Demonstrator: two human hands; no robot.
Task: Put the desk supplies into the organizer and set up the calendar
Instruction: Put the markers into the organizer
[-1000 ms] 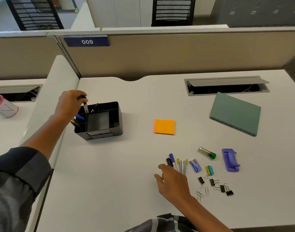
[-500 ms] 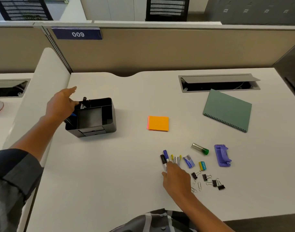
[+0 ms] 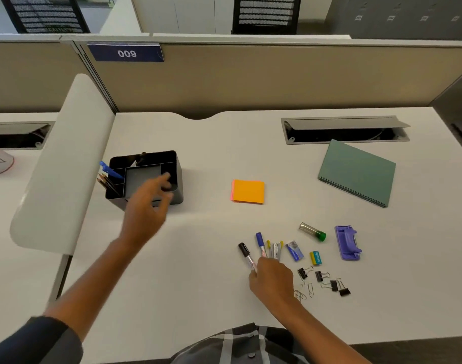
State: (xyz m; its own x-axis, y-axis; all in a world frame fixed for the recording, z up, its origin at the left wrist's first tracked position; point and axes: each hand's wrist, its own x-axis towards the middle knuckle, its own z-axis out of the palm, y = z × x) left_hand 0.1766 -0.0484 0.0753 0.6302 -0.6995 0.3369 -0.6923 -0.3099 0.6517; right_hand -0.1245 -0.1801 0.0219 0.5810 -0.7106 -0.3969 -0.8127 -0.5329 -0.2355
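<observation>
A few pens and pencils are stowed in the black organizer; the markers, clips and green calendar are left on the bench, the left hand being loosely spread and empty, the right hand pinching a marker.

The person wore a dark grey shirt crossed with paler grey bands in a broad check. The left sleeve ended above the elbow, leaving the forearm bare down to the left hand. Small dark buttons ran down the shirt front. The right hand and forearm were bare too.
</observation>
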